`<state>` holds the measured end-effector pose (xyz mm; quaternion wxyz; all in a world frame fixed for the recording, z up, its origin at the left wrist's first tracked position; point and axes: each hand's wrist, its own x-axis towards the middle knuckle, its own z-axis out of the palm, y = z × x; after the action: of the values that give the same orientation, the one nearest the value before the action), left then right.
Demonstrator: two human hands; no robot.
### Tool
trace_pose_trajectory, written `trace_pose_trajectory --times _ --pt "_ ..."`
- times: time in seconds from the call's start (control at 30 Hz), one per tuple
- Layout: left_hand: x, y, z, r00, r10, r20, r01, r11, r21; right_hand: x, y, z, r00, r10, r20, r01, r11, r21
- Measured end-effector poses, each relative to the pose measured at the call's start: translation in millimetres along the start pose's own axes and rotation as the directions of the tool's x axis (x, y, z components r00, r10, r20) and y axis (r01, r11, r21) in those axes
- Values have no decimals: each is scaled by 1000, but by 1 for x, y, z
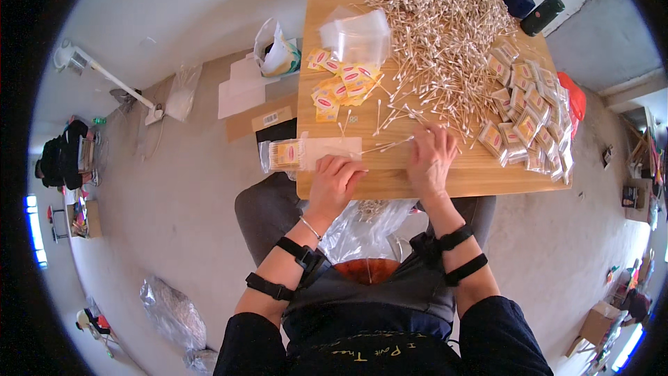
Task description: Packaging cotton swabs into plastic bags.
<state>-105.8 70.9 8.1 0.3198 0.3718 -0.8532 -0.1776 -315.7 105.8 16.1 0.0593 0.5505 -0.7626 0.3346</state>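
My right hand (433, 157) rests on the wooden table with its fingers bent down and drawn together around the ends of a few cotton swabs (388, 145) pointing left. Curled near the table's front edge, my left hand (336, 179) lies at the lower border of a pale flat strip (335, 146); whether its fingers pinch anything is hidden. Left of that strip is a clear plastic packet (285, 155) of swabs with a yellow card, at the table's left corner. A large heap of loose cotton swabs (442, 24) spreads beyond my right hand.
Yellow cards (344, 87) and clear plastic bags (357, 35) lie at the table's left. Filled swab packets (532, 115) pile up on the right. A dark cylinder (543, 15) stands at the far right. Under the front edge, a clear plastic bag (362, 230) lies across my lap.
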Motion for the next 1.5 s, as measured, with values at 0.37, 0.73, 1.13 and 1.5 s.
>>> trace_pose_trajectory --times 0.37,0.73,1.13,1.5 --pt "-8 -3 8 969 -143 -202 130 989 -76 1 -70 26 943 -222 247 171 963 210" --pt "-4 -3 3 968 -184 -172 157 975 -156 0 -47 15 922 -224 314 168 966 196" --pt "0 -2 4 987 -155 -34 152 984 -89 40 -51 42 822 -512 248 481 858 179" --pt "-3 -11 8 994 -107 -7 106 991 -81 -6 -59 35 922 -313 225 279 945 174"
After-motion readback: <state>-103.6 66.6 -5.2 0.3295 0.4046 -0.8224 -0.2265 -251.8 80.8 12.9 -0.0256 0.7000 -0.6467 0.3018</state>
